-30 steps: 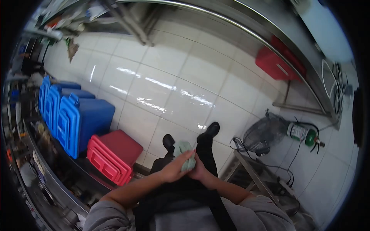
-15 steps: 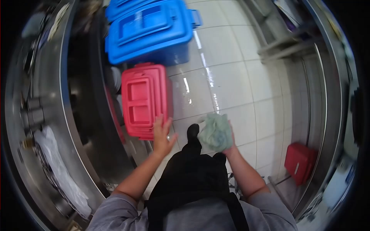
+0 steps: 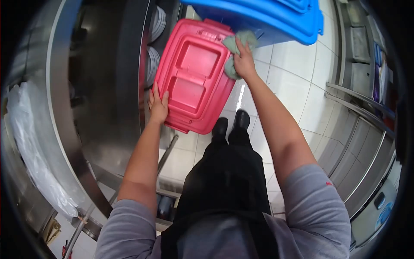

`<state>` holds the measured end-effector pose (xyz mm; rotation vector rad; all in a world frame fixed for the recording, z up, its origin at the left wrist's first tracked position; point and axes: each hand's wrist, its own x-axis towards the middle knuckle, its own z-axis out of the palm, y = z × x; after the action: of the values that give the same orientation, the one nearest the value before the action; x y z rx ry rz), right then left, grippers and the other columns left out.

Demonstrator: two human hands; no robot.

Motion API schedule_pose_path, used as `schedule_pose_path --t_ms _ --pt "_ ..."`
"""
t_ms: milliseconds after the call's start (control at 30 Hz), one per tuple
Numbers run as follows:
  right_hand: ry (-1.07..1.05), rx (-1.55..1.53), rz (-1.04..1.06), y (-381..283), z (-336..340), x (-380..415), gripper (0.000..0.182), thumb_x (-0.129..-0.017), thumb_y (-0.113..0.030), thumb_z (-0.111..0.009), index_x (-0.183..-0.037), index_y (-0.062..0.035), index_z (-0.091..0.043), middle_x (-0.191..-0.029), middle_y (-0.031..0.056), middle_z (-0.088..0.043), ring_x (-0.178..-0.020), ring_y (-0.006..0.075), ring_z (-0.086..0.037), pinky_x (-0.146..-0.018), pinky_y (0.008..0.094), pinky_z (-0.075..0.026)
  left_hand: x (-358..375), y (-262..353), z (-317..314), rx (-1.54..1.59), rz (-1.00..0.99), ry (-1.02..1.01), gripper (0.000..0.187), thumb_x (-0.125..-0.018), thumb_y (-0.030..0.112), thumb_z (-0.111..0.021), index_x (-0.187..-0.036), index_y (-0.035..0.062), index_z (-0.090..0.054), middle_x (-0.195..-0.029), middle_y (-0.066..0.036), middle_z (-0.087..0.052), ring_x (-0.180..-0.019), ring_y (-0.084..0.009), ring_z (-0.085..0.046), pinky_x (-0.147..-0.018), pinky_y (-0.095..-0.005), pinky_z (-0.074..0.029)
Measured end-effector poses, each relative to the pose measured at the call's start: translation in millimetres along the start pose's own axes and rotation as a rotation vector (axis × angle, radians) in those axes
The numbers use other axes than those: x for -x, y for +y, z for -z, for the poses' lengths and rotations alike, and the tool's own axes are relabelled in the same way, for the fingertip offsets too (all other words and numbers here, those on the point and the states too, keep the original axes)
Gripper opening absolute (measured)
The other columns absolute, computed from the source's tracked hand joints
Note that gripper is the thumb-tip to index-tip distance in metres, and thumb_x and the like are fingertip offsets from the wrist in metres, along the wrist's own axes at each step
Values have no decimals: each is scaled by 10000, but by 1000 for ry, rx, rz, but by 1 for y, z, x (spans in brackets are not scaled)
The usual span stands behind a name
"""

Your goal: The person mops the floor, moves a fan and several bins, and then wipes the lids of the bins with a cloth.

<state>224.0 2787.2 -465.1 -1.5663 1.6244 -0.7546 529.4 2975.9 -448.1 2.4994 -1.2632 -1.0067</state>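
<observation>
A red lidded storage bin [image 3: 192,102] stands in front of me, with two recessed panels in its lid. At the lid's left edge, my left hand [image 3: 159,105] grips the rim, thumb on top and other fingers over the side. My right hand [image 3: 244,61] holds a bunched pale green cloth [image 3: 231,68] against the bin's upper right side. Part of the cloth is hidden under my fingers.
A larger blue lidded bin [image 3: 267,19] stands just beyond the red one. On the left is a steel counter [image 3: 71,142] with stacked white plates [image 3: 152,64] on a shelf beneath. A metal rack [image 3: 362,110] stands on the right of the tiled floor [image 3: 297,97].
My left hand has come onto the red bin's left rim. My right hand has carried the cloth forward to the bin's right side. The view has shifted, and the bin appears closer.
</observation>
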Motion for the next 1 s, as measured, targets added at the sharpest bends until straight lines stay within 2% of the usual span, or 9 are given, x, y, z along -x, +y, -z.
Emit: schedule_pose_path --t_ms 33,100,200,267,633,733,833,933,1000 --pt "101 212 175 0 -18 1 548 -857 -49 -487 -1399 -10 -416 -1438 279 -381 -1295 420 -412 -1095 454 -297 0 0 0 17 -12 12 672 -970 536 -405 -1523 344 -75 -1570 -214 -116 -1400 -493 -167 -1142 -520 -190" --pt "132 53 50 -5 -41 65 573 -826 -30 -493 -1395 -19 -424 -1461 289 -336 -1336 439 -343 -1126 468 -242 0 2 0 35 -17 26 669 -965 549 -409 -1520 361 -86 -1574 -211 -98 -1397 -515 -143 -1127 -583 -161" --pt "-82 140 29 -14 -78 221 638 -748 30 -528 -1370 37 -385 -1482 352 -218 -1373 518 -221 -1102 618 -173 -1 -1 -2 44 -22 32 666 -963 552 -412 -1516 375 -87 -1574 -214 -93 -1392 -532 -129 -1113 -617 -145" --pt "-162 95 23 -12 -89 279 652 -699 81 -519 -1340 25 -417 -1480 334 -239 -1373 522 -216 -1104 610 -184 4 1 -1 50 10 14 670 -961 556 -415 -1516 379 -84 -1575 -213 -91 -1390 -539 -123 -1108 -625 -140" --pt "-2 60 386 0 -36 4 398 -779 95 -477 -1146 -35 -559 -1462 177 -380 -1353 428 -326 -1150 456 -247 -4 7 -7 106 59 70 718 -936 598 -430 -1521 374 -79 -1576 -214 -88 -1409 -504 -101 -1110 -601 -148" --pt "76 83 366 -8 -38 16 415 -784 81 -485 -1171 -49 -561 -1461 185 -377 -1353 431 -324 -1136 454 -274 -1 10 0 89 74 40 735 -924 617 -431 -1522 367 -84 -1563 -238 -111 -1400 -485 -170 -1125 -546 -181" --pt "-61 68 161 1 -54 157 679 -814 37 -522 -1456 -92 -340 -1481 294 -273 -1384 455 -252 -1146 509 -216 0 15 5 58 94 21 755 -913 635 -428 -1524 347 -92 -1541 -275 -141 -1377 -485 -234 -1135 -492 -205" --pt "-256 29 23 -14 -55 312 753 -774 101 -508 -1476 -61 -288 -1449 297 -304 -1371 499 -232 -1146 540 -187 17 11 -8 83 86 34 786 -903 652 -425 -1528 314 -88 -1517 -298 -181 -1363 -492 -259 -1134 -475 -222" --pt "-281 -92 -203 0 -54 337 756 -766 107 -493 -1477 -55 -295 -1417 311 -332 -1347 500 -271 -1131 541 -204 37 5 -36 128 63 82 823 -900 668 -410 -1531 288 -44 -1488 -312 -216 -1356 -496 -268 -1123 -474 -254"
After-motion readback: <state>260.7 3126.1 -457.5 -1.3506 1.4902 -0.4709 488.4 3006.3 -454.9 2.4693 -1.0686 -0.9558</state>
